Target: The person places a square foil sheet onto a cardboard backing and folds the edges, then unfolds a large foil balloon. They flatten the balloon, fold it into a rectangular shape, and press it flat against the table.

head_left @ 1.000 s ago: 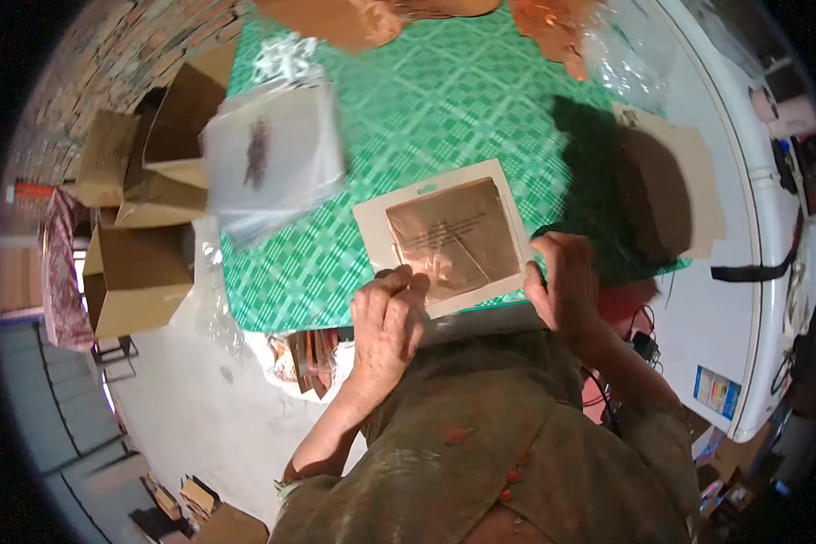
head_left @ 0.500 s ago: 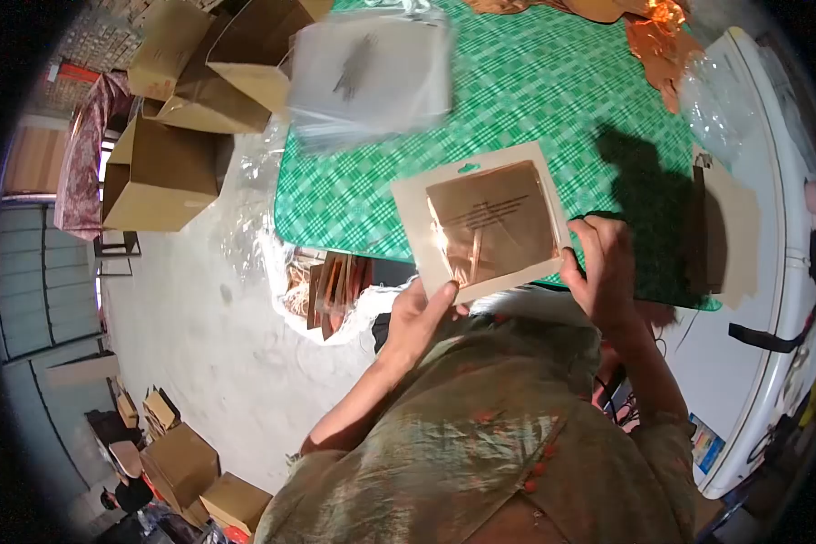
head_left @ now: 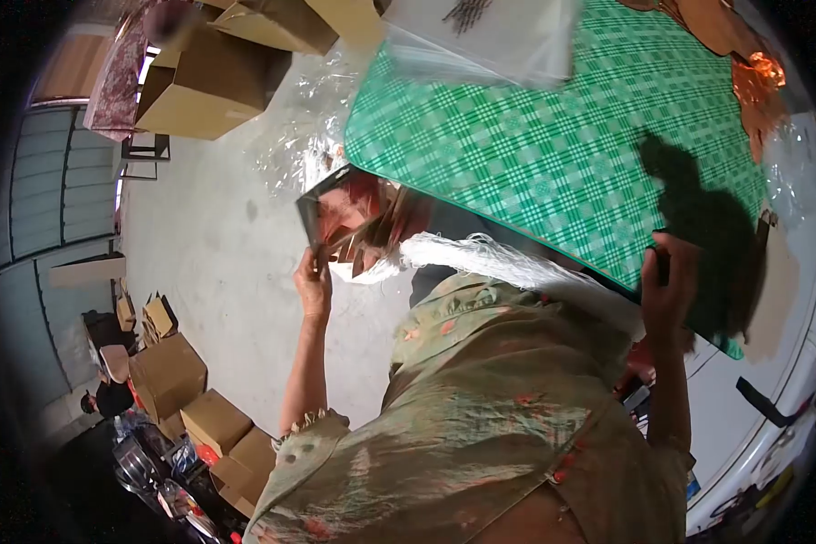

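My left hand [head_left: 314,283] is closed on the lower edge of a flat square package [head_left: 343,210] with a dark border and a shiny reddish middle. The package is tilted over a white-rimmed bag or container [head_left: 376,270] below the table's near edge, where similar flat brown and reddish packages [head_left: 395,218] stand on edge. My right hand [head_left: 669,276] is at the near right edge of the green checked tablecloth [head_left: 517,136]. Its fingers are bent, with a gap between thumb and forefinger, and nothing visible is in them; shade hides part of it.
A stack of clear plastic sleeves [head_left: 490,41] lies on the table's far side. Copper-coloured sheets [head_left: 757,82] lie at its far right. Open cardboard boxes [head_left: 204,91] stand left of the table, more boxes [head_left: 168,372] on the floor. White strands [head_left: 490,258] lie across my lap.
My left hand has carried the package left and down from in front of me to the container. The right hand has let go of it. My view has shifted.
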Action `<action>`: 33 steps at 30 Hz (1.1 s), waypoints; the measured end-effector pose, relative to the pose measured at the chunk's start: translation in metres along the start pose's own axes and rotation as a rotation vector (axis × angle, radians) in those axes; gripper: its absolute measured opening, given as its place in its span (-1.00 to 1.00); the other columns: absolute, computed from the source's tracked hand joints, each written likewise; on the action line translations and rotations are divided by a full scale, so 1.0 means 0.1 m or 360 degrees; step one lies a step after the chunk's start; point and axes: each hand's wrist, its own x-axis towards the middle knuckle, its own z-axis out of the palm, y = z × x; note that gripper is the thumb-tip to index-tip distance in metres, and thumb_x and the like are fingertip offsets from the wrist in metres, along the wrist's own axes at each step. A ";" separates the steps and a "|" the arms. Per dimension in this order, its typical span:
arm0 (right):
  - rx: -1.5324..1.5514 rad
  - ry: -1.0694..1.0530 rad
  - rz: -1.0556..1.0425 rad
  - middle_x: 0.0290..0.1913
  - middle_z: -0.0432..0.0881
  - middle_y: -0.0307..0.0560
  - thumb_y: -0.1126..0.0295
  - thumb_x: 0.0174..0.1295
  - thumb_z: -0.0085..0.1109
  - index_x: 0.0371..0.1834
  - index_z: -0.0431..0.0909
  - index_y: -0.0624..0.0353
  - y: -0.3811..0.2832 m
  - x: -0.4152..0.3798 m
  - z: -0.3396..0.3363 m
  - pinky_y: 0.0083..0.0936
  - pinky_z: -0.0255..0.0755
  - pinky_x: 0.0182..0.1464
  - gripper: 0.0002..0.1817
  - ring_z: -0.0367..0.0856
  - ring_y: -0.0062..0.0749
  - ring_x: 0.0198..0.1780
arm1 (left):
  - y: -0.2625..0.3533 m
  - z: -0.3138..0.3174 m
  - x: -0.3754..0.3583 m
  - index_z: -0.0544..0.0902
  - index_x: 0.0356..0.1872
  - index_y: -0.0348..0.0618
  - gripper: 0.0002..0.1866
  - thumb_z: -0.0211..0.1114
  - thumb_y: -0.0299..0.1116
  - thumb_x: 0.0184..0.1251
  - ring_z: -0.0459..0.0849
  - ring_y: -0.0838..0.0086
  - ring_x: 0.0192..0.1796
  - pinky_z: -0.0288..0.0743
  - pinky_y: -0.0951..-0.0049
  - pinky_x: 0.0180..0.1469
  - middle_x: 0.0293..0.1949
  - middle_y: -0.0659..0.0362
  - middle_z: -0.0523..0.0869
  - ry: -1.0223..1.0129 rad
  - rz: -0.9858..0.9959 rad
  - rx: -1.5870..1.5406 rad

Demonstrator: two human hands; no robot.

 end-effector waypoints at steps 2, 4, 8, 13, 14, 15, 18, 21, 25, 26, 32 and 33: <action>-0.0047 0.0022 -0.0065 -0.03 0.66 0.07 0.51 0.37 0.27 0.08 0.63 0.20 0.03 0.02 0.00 -0.14 0.53 0.08 -0.76 0.63 0.00 0.02 | -0.15 -0.01 -0.03 0.74 0.03 -0.19 -0.82 0.31 -0.34 0.60 0.80 0.36 -0.28 0.62 0.34 -0.19 -0.29 0.05 0.84 -0.0065 -0.0038 0.0233; -0.0061 0.0000 -0.0063 -0.03 0.67 0.07 0.52 0.37 0.26 0.07 0.63 0.20 0.03 0.03 -0.01 -0.13 0.52 0.10 -0.77 0.63 0.01 0.03 | -0.07 0.04 -0.06 0.75 0.03 -0.17 -0.81 0.30 -0.31 0.61 0.79 0.46 -0.31 0.60 0.39 -0.20 -0.34 0.08 0.83 -0.0093 -0.0156 0.0309; -0.0107 -0.0028 -0.0052 -0.02 0.68 0.06 0.55 0.35 0.26 0.04 0.64 0.20 -0.01 0.05 -0.05 -0.13 0.50 0.14 -0.78 0.62 0.00 0.04 | 0.01 0.11 -0.06 0.74 -0.16 -0.12 -0.84 0.31 -0.27 0.56 0.79 0.01 -0.38 0.59 0.08 -0.36 -0.40 -0.11 0.78 -0.0070 0.0347 0.0947; -0.0090 0.0013 -0.0114 -0.05 0.67 0.05 0.54 0.34 0.27 0.01 0.65 0.20 -0.03 0.07 -0.06 -0.10 0.48 0.14 -0.79 0.62 0.01 0.02 | -0.05 0.33 0.02 0.67 0.03 -0.06 -0.71 0.40 -0.17 0.43 0.80 0.00 -0.32 0.67 0.05 -0.28 -0.34 -0.06 0.80 -0.0431 0.0248 0.1212; -0.0090 0.0025 -0.0113 -0.05 0.67 0.05 0.54 0.33 0.27 0.01 0.65 0.19 -0.05 0.07 -0.07 -0.09 0.48 0.14 -0.80 0.62 0.01 0.01 | -0.08 0.39 0.00 0.64 0.12 -0.07 -0.64 0.41 -0.14 0.43 0.79 -0.02 -0.22 0.68 0.04 -0.21 -0.21 -0.08 0.79 -0.0430 0.0265 0.1186; -0.0076 0.0029 -0.0115 -0.06 0.67 0.05 0.54 0.33 0.27 0.00 0.65 0.19 -0.06 0.06 -0.06 -0.09 0.49 0.13 -0.80 0.61 0.01 0.01 | 0.06 0.45 -0.04 0.60 0.20 -0.07 -0.57 0.41 -0.12 0.42 0.79 -0.03 -0.11 0.69 0.03 -0.13 -0.09 -0.09 0.78 -0.0432 0.0286 0.1154; -0.0086 0.0075 -0.0100 -0.10 0.66 0.06 0.53 0.32 0.27 -0.06 0.65 0.16 0.00 0.04 -0.04 -0.07 0.51 0.06 -0.84 0.61 0.03 -0.02 | 0.42 0.56 0.10 0.48 0.45 -0.08 -0.35 0.45 -0.15 0.40 0.69 -0.04 0.20 0.64 0.05 0.11 0.26 -0.09 0.65 -0.0267 0.0477 0.0837; -0.0019 0.0184 -0.0203 -0.21 0.65 0.04 0.52 0.28 0.26 -0.07 0.66 0.14 0.05 0.05 0.00 -0.10 0.49 -0.02 -0.82 0.62 0.03 -0.11 | 1.32 0.42 0.39 0.60 0.35 -0.17 -0.52 0.41 -0.33 0.47 0.68 0.31 0.04 0.61 0.30 0.05 0.04 0.06 0.72 -0.0155 0.0189 0.0122; 0.0533 0.0045 0.0048 -0.25 0.68 -0.02 0.58 0.31 0.30 -0.06 0.64 0.19 -0.05 0.15 -0.25 -0.28 0.56 -0.09 -0.83 0.70 -0.18 -0.17 | 2.83 0.23 0.53 0.65 -0.04 -0.30 -0.85 0.21 -0.43 0.57 0.63 0.44 -0.08 0.56 0.40 -0.01 -0.06 0.13 0.68 -0.0168 0.0460 -0.0696; 0.0750 -0.0070 0.0163 -0.24 0.69 -0.05 0.56 0.36 0.30 -0.04 0.63 0.19 -0.07 0.15 -0.36 -0.34 0.57 -0.09 -0.84 0.71 -0.26 -0.16 | 3.20 0.21 0.47 0.65 -0.06 -0.31 -0.86 0.16 -0.50 0.54 0.62 0.42 -0.07 0.56 0.37 0.02 -0.07 0.09 0.67 -0.0245 0.0565 -0.0903; 0.1140 -0.0851 0.0799 -0.04 0.73 -0.17 0.52 0.44 0.22 0.16 0.67 0.13 -0.19 -0.36 -1.43 -0.37 0.59 0.05 -0.74 0.69 -0.38 -0.02 | 4.83 0.10 0.29 0.48 -0.27 -0.04 -0.59 0.13 0.11 0.57 0.48 0.30 -0.24 0.54 0.30 -0.35 -0.19 0.07 0.45 -0.1070 0.1482 -0.1723; 0.1159 -0.0864 0.0798 0.09 0.72 -0.07 0.52 0.41 0.26 0.22 0.65 0.11 -0.09 -0.60 -1.52 -0.30 0.58 0.17 -0.67 0.69 -0.28 0.11 | 5.05 0.10 0.29 0.65 -0.26 -0.15 -0.55 0.08 0.01 0.70 0.64 0.26 -0.25 0.59 0.30 -0.16 -0.13 -0.01 0.63 -0.1266 0.1651 -0.2119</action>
